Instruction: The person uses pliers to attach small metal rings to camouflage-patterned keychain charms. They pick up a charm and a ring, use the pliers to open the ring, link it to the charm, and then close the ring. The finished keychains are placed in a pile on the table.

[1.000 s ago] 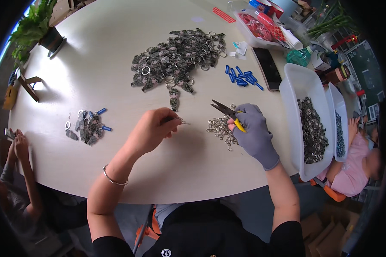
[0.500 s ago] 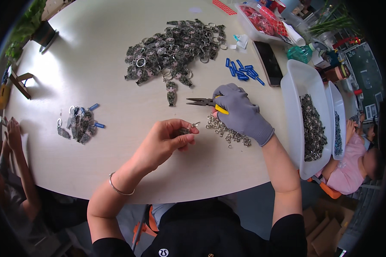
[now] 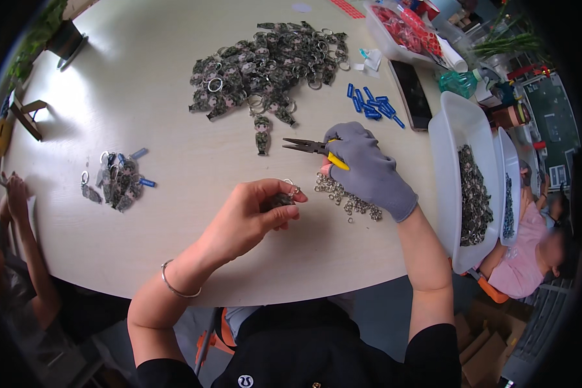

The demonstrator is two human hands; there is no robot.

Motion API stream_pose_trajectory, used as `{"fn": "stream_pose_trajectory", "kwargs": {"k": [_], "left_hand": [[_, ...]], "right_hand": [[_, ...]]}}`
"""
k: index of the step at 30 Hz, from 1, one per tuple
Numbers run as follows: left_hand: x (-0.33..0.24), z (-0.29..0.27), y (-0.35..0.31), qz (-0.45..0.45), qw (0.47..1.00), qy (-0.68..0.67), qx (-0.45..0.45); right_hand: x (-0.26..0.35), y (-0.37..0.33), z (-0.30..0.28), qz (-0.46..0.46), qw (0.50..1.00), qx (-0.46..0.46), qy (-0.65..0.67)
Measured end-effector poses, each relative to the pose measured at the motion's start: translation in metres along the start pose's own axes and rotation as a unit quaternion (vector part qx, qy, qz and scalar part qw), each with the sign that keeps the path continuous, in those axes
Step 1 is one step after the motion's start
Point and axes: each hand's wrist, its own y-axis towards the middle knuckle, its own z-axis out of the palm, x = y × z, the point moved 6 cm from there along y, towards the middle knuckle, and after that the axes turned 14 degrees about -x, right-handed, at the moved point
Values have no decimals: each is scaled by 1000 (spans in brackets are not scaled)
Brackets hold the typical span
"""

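Observation:
My left hand (image 3: 255, 210) is closed over a small camouflage figure keychain (image 3: 280, 200), mostly hidden by the fingers. Its metal ring (image 3: 292, 185) pokes out between the thumb and index finger. In a grey glove, my right hand (image 3: 367, 167) grips long-nosed pliers (image 3: 306, 145) with yellow handles. Their jaws point left, apart from the left hand and next to a single figure keychain (image 3: 262, 134) lying on the table. Below the gloved hand spreads a pile of small metal rings (image 3: 352, 202).
A large heap of figure keychains (image 3: 258, 64) lies at the far middle, a smaller one (image 3: 118, 181) at left. Blue tubes (image 3: 372, 103) and a phone (image 3: 410, 96) are at the right, before a white bin (image 3: 441, 187) of figures. Other people sit at both sides.
The pliers' tips have tilted slightly upward in the picture. The ring in my left hand has turned between the fingers. The whole view has shifted a little.

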Motion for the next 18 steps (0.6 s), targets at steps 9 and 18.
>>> {"fn": "stream_pose_trajectory", "kwargs": {"k": [9,18], "left_hand": [[-3,5,-8,-3,1000,2,31],[-7,4,-13,6,999,34,20]], "right_hand": [[55,-6,-32,26,971,-27,234],[59,-5,-29,9,972,-52,230]]}}
